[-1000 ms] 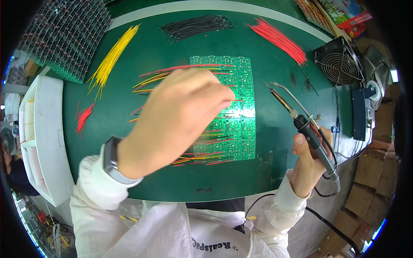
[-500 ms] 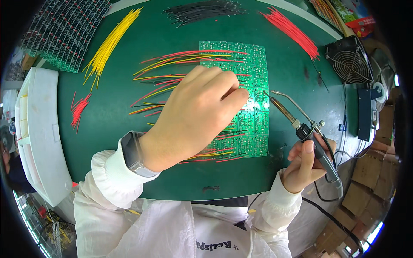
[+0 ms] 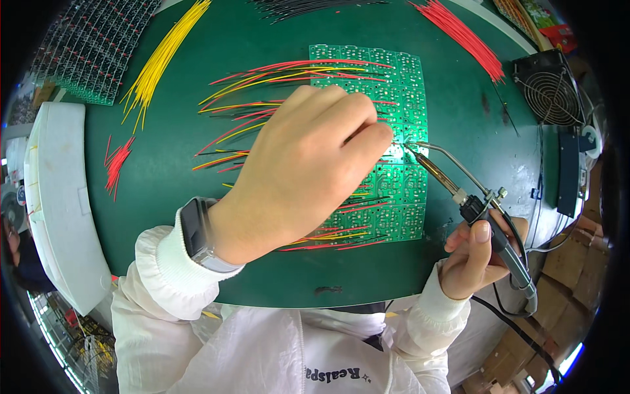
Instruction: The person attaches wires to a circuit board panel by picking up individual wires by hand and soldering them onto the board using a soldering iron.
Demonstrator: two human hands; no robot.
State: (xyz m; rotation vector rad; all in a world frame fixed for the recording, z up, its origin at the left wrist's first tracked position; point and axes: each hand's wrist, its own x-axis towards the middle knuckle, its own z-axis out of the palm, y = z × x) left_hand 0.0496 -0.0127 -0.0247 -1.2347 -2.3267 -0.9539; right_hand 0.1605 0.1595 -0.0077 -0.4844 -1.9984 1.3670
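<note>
Green board (image 3: 408, 203) lies flat on the table (image 3: 262, 282), a grid of small units, lit brightly near its middle. Sets of red, yellow and black wires (image 3: 282, 64) reach across it from its left side, most of them running out past its edge onto the table.

Left hand (image 3: 308, 157) over the board, back of the hand up, covering much of the left half. Fingers curled and closed, thumb against forefinger — what lies between them is hidden. Watch (image 3: 195, 226) on that wrist, white cuff behind it.

Right hand (image 3: 474, 257) off the board's right edge, gripping the iron (image 3: 471, 207) by its dark handle, thumb on the near side. Iron slants up and left; a thin metal tube (image 3: 453, 159) runs alongside. Its tip is over the board, just beside the left fingertips — contact cannot be made out.

Further out: yellow bundle (image 3: 164, 56) upper left, black bundle (image 3: 308, 9) at the far edge, red bundle (image 3: 459, 39) upper right. Short red pile (image 3: 118, 161) left of the board, near the white box (image 3: 69, 197). More boards (image 3: 85, 49) in the upper-left corner. Fan (image 3: 548, 88) at right.
</note>
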